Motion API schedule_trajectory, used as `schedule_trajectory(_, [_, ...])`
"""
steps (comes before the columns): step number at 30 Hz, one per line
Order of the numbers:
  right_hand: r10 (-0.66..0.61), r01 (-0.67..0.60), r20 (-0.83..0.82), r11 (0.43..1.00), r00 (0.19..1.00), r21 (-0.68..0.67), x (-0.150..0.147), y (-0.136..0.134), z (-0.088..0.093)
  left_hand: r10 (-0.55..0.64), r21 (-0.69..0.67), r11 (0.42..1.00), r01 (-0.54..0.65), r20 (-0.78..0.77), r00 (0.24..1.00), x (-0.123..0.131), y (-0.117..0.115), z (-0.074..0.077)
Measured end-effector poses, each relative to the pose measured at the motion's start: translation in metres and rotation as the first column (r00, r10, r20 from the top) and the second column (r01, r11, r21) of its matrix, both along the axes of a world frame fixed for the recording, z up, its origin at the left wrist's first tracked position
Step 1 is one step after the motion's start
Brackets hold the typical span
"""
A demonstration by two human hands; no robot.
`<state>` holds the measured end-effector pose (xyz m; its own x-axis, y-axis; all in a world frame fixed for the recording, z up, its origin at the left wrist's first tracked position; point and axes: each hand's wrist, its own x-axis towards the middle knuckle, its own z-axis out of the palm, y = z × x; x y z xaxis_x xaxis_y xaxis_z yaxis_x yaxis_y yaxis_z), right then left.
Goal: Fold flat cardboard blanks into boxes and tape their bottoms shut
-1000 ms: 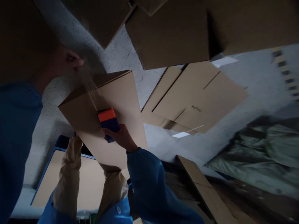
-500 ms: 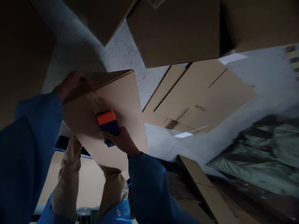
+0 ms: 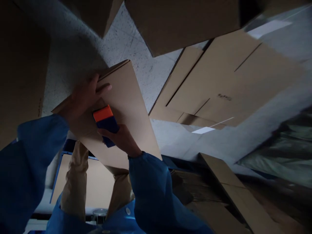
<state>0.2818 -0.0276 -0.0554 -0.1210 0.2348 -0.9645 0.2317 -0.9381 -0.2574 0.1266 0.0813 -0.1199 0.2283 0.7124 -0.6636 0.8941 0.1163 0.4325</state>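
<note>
Against grey floor, left hand (image 3: pixel 84 99) now flattens on carton (image 3: pixel 126 107); right hand (image 3: pixel 122 139) grips dispenser (image 3: pixel 105 121).

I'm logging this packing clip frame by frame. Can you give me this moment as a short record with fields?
left hand: left hand lies flat on the cardboard box, fingers spread, beside the dispenser
right hand: right hand grips the orange and blue tape dispenser, pressed to the box
box: tilted, held between the two hands
clothing: blue sleeves, tan trousers
surroundings: flattened cardboard sheets on the speckled floor, more boxes at the top, a blue-edged board below
light: dim, some blur
</note>
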Motion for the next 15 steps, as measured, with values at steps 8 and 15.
schedule_trajectory(8, [-0.042,0.038,-0.042,0.996,0.998,-0.084,0.01,-0.007,0.009,-0.04,0.0,0.999,0.04,-0.167,0.985,0.003,0.004,-0.003])
schedule_trajectory(15, [-0.019,0.024,0.025,0.972,1.0,-0.233,0.074,-0.101,0.019,-0.037,0.018,0.999,0.042,-0.22,0.975,0.01,0.004,-0.005])
